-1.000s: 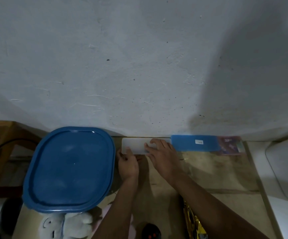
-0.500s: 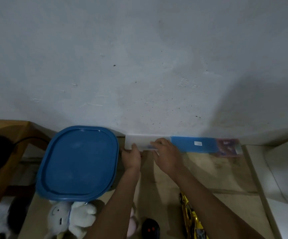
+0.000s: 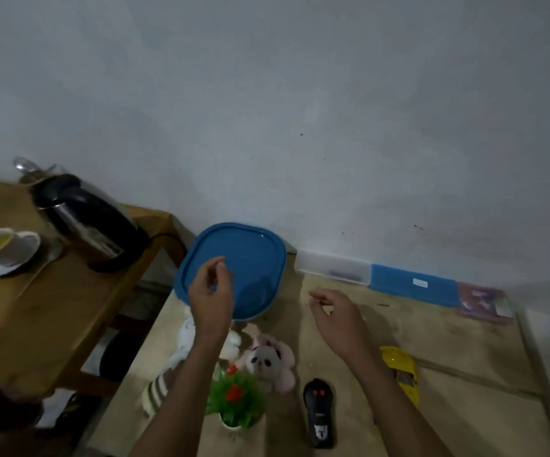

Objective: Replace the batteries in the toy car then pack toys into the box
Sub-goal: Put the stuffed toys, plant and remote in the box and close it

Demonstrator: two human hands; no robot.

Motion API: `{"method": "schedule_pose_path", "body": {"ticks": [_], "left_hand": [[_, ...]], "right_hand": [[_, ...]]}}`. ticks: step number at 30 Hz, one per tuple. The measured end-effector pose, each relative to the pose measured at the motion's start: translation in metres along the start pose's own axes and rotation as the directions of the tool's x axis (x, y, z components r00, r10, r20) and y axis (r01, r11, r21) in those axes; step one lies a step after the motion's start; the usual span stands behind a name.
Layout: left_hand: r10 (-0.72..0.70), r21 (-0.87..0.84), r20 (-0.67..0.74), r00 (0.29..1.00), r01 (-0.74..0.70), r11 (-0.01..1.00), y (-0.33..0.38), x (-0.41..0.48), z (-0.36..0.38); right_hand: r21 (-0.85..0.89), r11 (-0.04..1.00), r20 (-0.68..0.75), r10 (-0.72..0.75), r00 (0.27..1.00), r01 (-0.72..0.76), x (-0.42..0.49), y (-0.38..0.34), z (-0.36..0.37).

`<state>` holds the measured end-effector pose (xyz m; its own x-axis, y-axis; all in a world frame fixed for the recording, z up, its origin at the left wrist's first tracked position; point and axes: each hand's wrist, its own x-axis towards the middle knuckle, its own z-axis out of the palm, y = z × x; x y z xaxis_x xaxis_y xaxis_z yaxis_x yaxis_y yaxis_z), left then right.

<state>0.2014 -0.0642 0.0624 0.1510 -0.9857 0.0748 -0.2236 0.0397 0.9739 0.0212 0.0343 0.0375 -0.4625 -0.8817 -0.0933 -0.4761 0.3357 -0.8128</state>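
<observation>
A box with a blue lid (image 3: 250, 258) stands at the table's back left. My left hand (image 3: 211, 291) hovers over the lid's near edge, fingers loosely curled, holding nothing. My right hand (image 3: 336, 311) hangs above the bare table to the right of the box, also holding nothing. A yellow toy car (image 3: 400, 371) lies partly under my right forearm. A black remote control (image 3: 319, 412) lies near the front. A pink plush panda (image 3: 268, 359), a white plush (image 3: 186, 334) and a small potted plant (image 3: 235, 400) lie in front of the box.
A translucent white case (image 3: 331, 267) and a blue case (image 3: 412, 285) line the wall, with a purple packet (image 3: 484, 301) to their right. A lower wooden table (image 3: 53, 308) on the left carries a kettle (image 3: 86, 222) and a cup on a saucer (image 3: 3, 249).
Both hands have let go of the white case at the wall and pulled back toward me. The view has swung left and down, so the side table and more toys show.
</observation>
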Motion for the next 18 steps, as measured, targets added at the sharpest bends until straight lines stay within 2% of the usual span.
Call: {"method": "schedule_pose_path", "body": {"ticks": [2,4,6,9,14,18], "left_hand": [[-0.052,0.044,-0.125,0.991,0.058,0.997,-0.007,0.019,-0.031],[-0.187,0.090,-0.148,0.971,0.202,0.975,-0.020,0.043,-0.055],[-0.325,0.125,-0.082,0.942,0.334,0.934,-0.038,0.067,-0.072],[-0.445,0.179,0.091,0.891,0.425,0.887,-0.068,0.101,-0.083],[-0.570,0.151,0.375,0.731,0.559,0.815,-0.094,0.132,-0.083],[-0.571,0.111,0.437,0.695,0.588,0.801,-0.094,0.137,-0.081]], "right_hand": [[-0.038,0.998,0.055,-0.039,0.998,0.041,-0.002,-0.016,0.019],[-0.101,0.989,0.115,-0.100,0.988,0.112,-0.002,-0.033,0.039],[-0.167,0.968,0.165,-0.160,0.973,0.188,0.000,-0.051,0.063],[-0.306,0.910,0.255,-0.206,0.945,0.280,0.008,-0.077,0.102],[-0.497,0.830,0.428,-0.018,0.903,0.252,0.026,-0.110,0.161],[-0.623,0.760,0.424,0.129,0.896,0.185,0.038,-0.123,0.196]]}}
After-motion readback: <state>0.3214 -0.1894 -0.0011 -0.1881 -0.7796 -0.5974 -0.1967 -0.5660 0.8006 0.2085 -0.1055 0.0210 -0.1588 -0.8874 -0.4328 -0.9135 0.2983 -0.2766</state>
